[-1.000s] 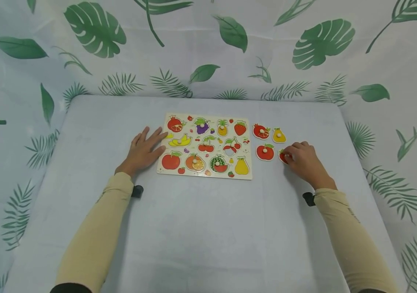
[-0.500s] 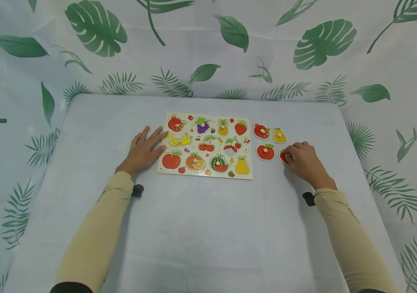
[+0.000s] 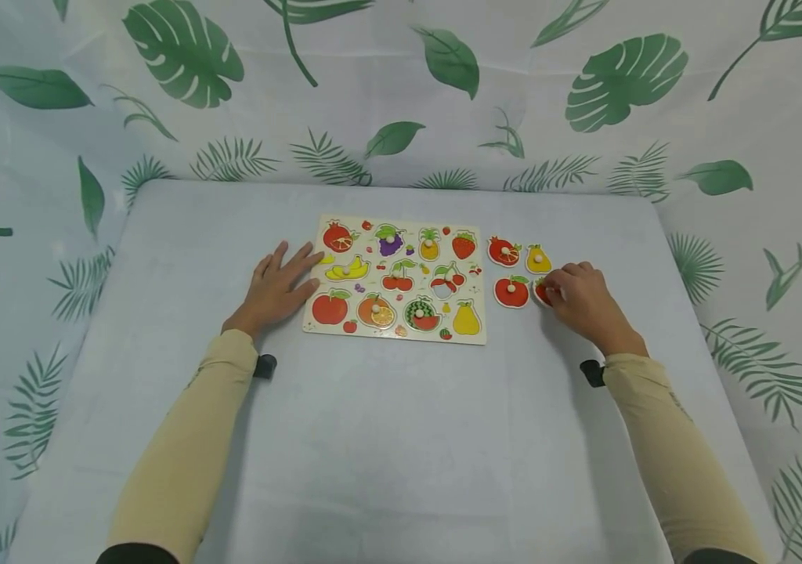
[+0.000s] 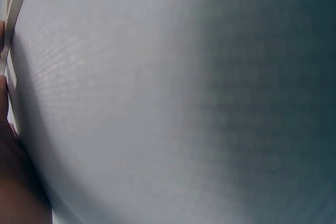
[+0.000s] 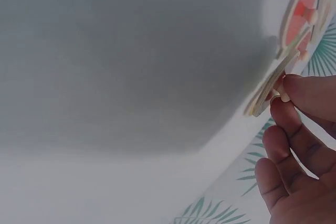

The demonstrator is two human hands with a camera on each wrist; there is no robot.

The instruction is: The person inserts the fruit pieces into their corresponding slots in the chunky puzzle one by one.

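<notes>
On the table lies a wooden fruit peg puzzle board (image 3: 401,315). My left hand (image 3: 274,288) lies with spread, fairly straight fingers at its left edge, fingertips touching the board. Right of the board, my right hand (image 3: 584,305) pinches the small knob of a strawberry puzzle piece (image 3: 540,292) between thumb and finger; in the right wrist view the piece (image 5: 269,88) looks tilted. My fingers cover part of it. Beside it lie a red apple piece (image 3: 511,292), a pomegranate piece (image 3: 503,251) and a yellow pear piece (image 3: 538,259), each with a knob.
Several pieces with knobs sit in the board, among them grapes (image 3: 390,241), a pineapple (image 3: 429,245), an orange (image 3: 376,312) and a watermelon (image 3: 420,315). A white cloth (image 3: 401,439) covers the table. Leaf-patterned fabric (image 3: 387,94) hangs behind.
My right hand has shifted slightly up and to the left with the strawberry piece, which is now closer to the apple piece. The left hand stays at the board's edge.
</notes>
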